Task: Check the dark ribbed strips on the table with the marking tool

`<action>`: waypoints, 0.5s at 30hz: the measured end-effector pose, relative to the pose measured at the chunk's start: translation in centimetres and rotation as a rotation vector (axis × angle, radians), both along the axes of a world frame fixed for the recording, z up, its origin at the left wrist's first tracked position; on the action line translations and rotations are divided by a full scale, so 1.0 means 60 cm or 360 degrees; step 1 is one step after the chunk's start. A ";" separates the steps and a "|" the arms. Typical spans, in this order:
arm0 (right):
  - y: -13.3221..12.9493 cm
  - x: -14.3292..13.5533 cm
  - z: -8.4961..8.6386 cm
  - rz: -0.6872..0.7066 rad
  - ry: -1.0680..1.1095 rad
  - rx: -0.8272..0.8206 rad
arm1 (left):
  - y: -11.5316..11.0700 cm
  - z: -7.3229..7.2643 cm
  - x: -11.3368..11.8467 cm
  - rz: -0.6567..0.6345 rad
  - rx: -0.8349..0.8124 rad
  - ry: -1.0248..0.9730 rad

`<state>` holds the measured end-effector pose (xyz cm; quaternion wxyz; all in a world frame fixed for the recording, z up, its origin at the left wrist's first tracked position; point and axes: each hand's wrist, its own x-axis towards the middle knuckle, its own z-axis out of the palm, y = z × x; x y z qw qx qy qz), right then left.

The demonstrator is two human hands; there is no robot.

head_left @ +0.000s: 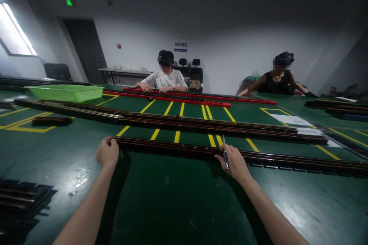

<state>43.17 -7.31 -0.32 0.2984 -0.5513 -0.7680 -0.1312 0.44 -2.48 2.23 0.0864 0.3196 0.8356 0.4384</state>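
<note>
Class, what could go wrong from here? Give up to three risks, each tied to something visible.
1. The left hand is at one end of the front dark strip; an uneven pull might skew it.
2. The slim tool in the right hand could scratch the strip.
3. Another dark bundle lies close behind, so they might knock together.
</note>
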 end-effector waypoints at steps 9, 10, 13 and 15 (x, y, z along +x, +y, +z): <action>0.000 0.017 -0.003 -0.0004 -0.0064 0.0105 | 0.002 -0.013 -0.011 -0.0166 -0.0063 0.0159; 0.002 0.018 -0.004 -0.0001 -0.0077 0.0114 | 0.002 -0.014 -0.011 -0.0198 -0.0079 0.0196; 0.008 0.027 -0.008 -0.0047 -0.0104 0.0092 | 0.007 -0.021 -0.012 -0.0318 -0.0123 0.0300; 0.010 0.039 -0.010 -0.0092 -0.0080 0.0083 | 0.011 -0.027 -0.015 -0.0400 -0.0105 0.0327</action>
